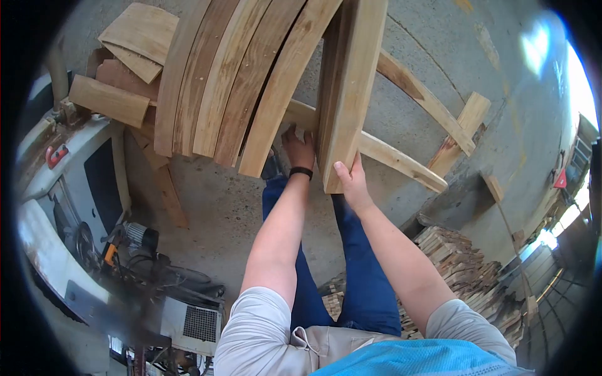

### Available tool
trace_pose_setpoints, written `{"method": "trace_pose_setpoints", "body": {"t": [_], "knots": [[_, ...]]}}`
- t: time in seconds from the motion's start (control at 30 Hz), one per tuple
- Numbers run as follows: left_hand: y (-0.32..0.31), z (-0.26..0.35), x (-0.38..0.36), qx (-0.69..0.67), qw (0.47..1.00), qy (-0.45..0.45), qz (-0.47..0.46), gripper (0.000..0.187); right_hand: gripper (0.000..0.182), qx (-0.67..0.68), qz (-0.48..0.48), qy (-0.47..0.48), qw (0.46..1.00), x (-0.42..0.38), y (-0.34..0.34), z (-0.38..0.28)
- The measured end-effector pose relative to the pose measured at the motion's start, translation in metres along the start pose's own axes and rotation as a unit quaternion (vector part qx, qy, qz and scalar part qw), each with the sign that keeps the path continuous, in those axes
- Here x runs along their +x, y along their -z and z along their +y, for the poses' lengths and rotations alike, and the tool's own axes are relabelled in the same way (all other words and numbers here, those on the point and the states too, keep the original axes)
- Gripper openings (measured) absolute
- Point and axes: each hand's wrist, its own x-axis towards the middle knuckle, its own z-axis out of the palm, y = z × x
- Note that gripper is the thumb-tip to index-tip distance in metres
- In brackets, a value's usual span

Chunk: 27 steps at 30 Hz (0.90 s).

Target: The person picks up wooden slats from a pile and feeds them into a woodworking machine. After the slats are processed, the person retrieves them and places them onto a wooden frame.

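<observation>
Several long wooden boards (229,81) lie side by side at the top centre, their near ends toward me. Right of them stands a thick plank (354,88) on its edge, with a darker board against its left side. My right hand (353,183) grips the near end of this plank, thumb on its top face. My left hand (297,150), with a dark band at the wrist, is in the gap between the row of boards and the plank. Its fingers are apart and nothing shows in them.
A crossbar (401,160) runs under the plank to the right, near two more wooden pieces (464,128). Wood offcuts (110,100) lie at the upper left. A machine (94,182) stands at the left. Stacked wood pieces (454,257) are at the lower right.
</observation>
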Motion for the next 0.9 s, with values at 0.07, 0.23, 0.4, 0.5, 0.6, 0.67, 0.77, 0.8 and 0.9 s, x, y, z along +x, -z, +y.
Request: {"method": "trace_pose_setpoints", "body": {"t": [0.07, 0.23, 0.4, 0.5, 0.6, 0.67, 0.77, 0.8, 0.9], "knots": [[0.001, 0.021, 0.034, -0.057, 0.988, -0.134, 0.045, 0.054, 0.078, 0.030, -0.003, 0.012, 0.999, 0.004, -0.008, 0.010], [-0.008, 0.101, 0.094, -0.188, 0.969, -0.038, -0.156, 0.058, 0.090, 0.052, 0.004, 0.011, 0.999, 0.005, -0.010, 0.003], [-0.030, 0.118, 0.105, -0.374, 0.862, 0.195, -0.282, 0.071, 0.104, 0.022, -0.012, 0.022, 0.999, 0.006, -0.008, -0.013], [-0.032, 0.112, 0.093, -0.402, 0.844, 0.178, -0.308, 0.074, 0.104, -0.004, 0.021, 0.037, 0.999, -0.005, -0.010, -0.017], [-0.042, 0.086, 0.065, -0.426, 0.820, 0.182, -0.334, 0.072, 0.101, -0.042, 0.060, 0.049, 0.996, -0.037, -0.012, -0.027], [-0.040, 0.086, 0.037, -0.439, 0.814, 0.176, -0.337, 0.071, 0.098, -0.055, 0.080, 0.053, 0.994, -0.064, -0.008, -0.047], [-0.027, 0.104, -0.027, -0.450, 0.804, 0.225, -0.317, 0.071, 0.103, -0.029, 0.051, 0.032, 0.998, -0.113, 0.010, -0.078], [-0.019, 0.106, -0.045, -0.465, 0.776, 0.241, -0.353, 0.072, 0.102, -0.052, 0.043, 0.030, 0.997, -0.131, 0.017, -0.085], [-0.010, 0.099, -0.103, -0.523, 0.711, 0.280, -0.377, 0.071, 0.098, -0.127, 0.061, 0.046, 0.989, -0.196, 0.029, -0.113]]}}
